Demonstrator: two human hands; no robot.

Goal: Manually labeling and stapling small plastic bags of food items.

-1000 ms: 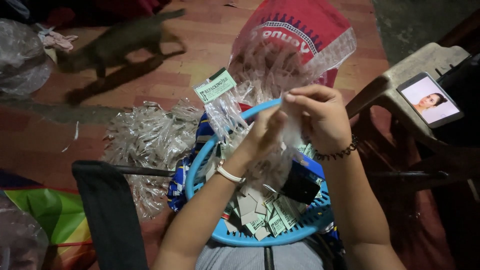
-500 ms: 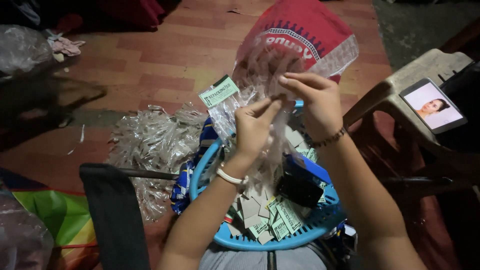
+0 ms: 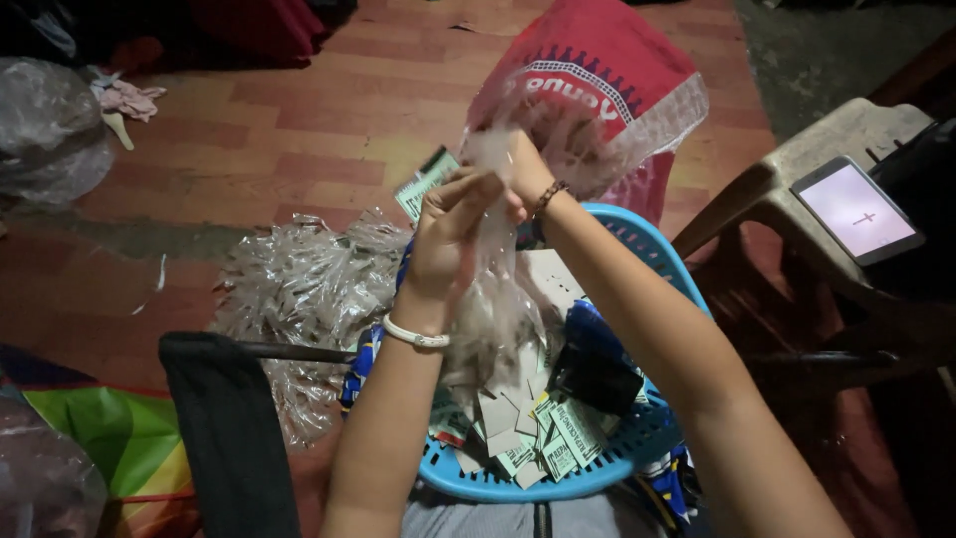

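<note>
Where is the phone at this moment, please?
In the head view the phone lies at the far right, screen up, on the seat of a beige plastic chair, to the right of the blue basket and the person's right arm.

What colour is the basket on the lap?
Light blue. The basket shows best in the head view, the only one.

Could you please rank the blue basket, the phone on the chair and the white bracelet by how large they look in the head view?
1. blue basket, clearly the largest.
2. phone, much smaller; it lies farther from the camera, so its true share is unsure.
3. white bracelet on the left wrist, smallest.
</note>
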